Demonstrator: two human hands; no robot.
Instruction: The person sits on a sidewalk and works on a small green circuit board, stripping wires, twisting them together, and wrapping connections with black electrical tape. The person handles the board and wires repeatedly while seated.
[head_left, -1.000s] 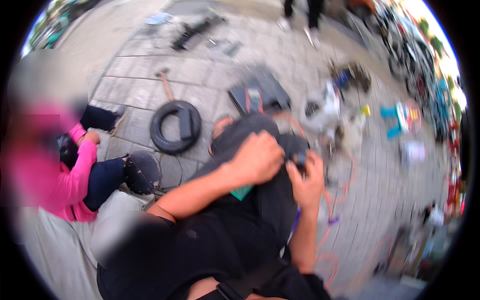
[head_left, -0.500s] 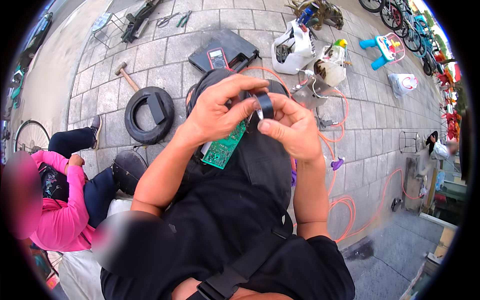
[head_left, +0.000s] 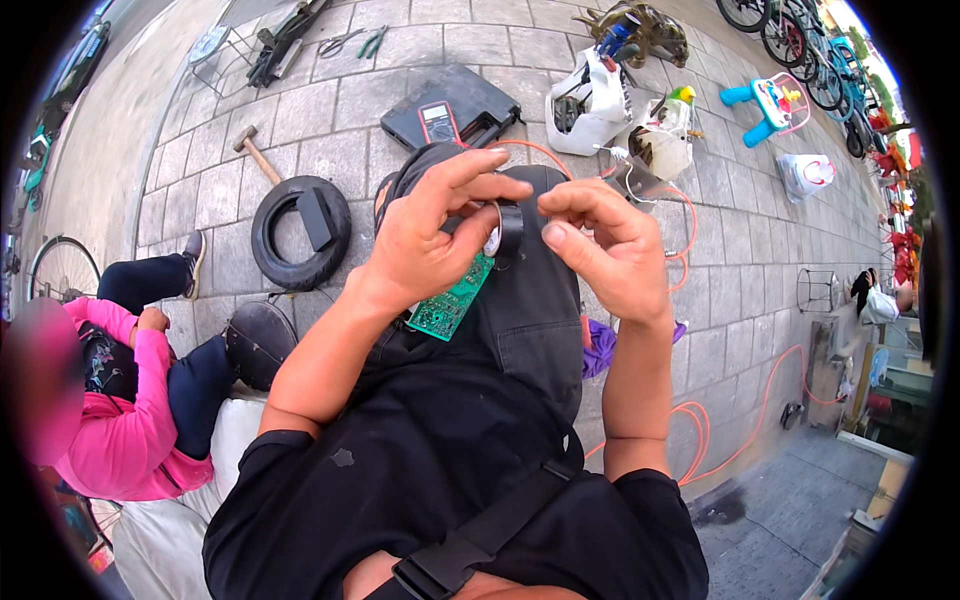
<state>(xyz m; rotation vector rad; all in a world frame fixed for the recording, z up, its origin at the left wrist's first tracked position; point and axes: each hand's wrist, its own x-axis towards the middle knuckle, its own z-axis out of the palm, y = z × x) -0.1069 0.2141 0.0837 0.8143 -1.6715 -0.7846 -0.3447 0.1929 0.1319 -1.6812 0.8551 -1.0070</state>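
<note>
My left hand (head_left: 420, 240) grips a roll of black tape (head_left: 511, 236) over my lap, thumb against its pale core and fingers curled above. To its right, my right hand (head_left: 622, 255) hangs apart from the roll. Its thumb and fingers are bent toward each other in a pinch, and anything between them is too small to make out. Below my left hand, a green circuit board (head_left: 447, 308) rests on my dark trousers, its upper end partly hidden by the hand.
Ahead lie a black case (head_left: 455, 100) with a red multimeter (head_left: 438, 122), a tyre (head_left: 268, 232) and a hammer (head_left: 262, 160). White cut-open jugs (head_left: 590, 105) hold tools. An orange hose (head_left: 705, 440) curls at right. A person in a pink top (head_left: 140, 400) sits at left.
My right hand has come away from the tape roll and moved right. The roll stays in my left hand, turned slightly and shifted a little left and down.
</note>
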